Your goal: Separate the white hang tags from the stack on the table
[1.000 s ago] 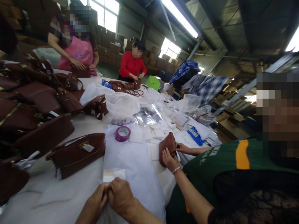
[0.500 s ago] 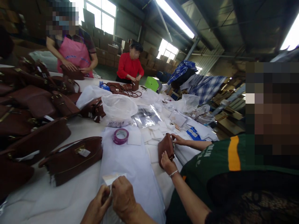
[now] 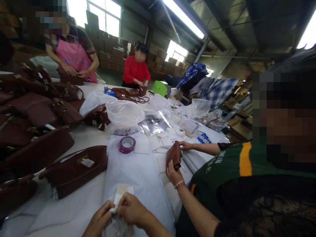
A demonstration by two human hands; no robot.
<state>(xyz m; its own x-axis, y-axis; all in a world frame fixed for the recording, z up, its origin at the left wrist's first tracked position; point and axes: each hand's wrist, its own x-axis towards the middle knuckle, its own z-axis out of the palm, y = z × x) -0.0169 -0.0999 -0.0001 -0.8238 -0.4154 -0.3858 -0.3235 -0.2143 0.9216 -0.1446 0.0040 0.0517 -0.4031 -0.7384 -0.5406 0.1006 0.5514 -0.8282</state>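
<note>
At the bottom of the view, my left hand [image 3: 100, 215] pinches white crumpled material just above a clear plastic bag [image 3: 118, 227]. Close beside it, my right hand [image 3: 131, 208] is closed on the same material, its fingertips nearly meeting the left ones. From between them a small white and beige paper piece [image 3: 121, 191] sticks up; its lower part is hidden by my fingers. Under both hands lies a stack of thin white sheets [image 3: 140, 168]. A brown leather handbag [image 3: 79, 172] with a white tag rests to the left.
A roll of purple tape [image 3: 120, 144] lies on the sheets. Many brown bags [image 3: 37, 108] are heaped at left. On the right, a co-worker in a green apron [image 3: 209, 181] holds a brown pouch [image 3: 169, 159]. Two more people stand across the table. A plastic bag [image 3: 124, 113] stands mid-table.
The paper piece between my hands has turned more upright and shows a beige side. My right hand has dropped slightly and its fingers show more. The co-worker's pouch has turned slightly.
</note>
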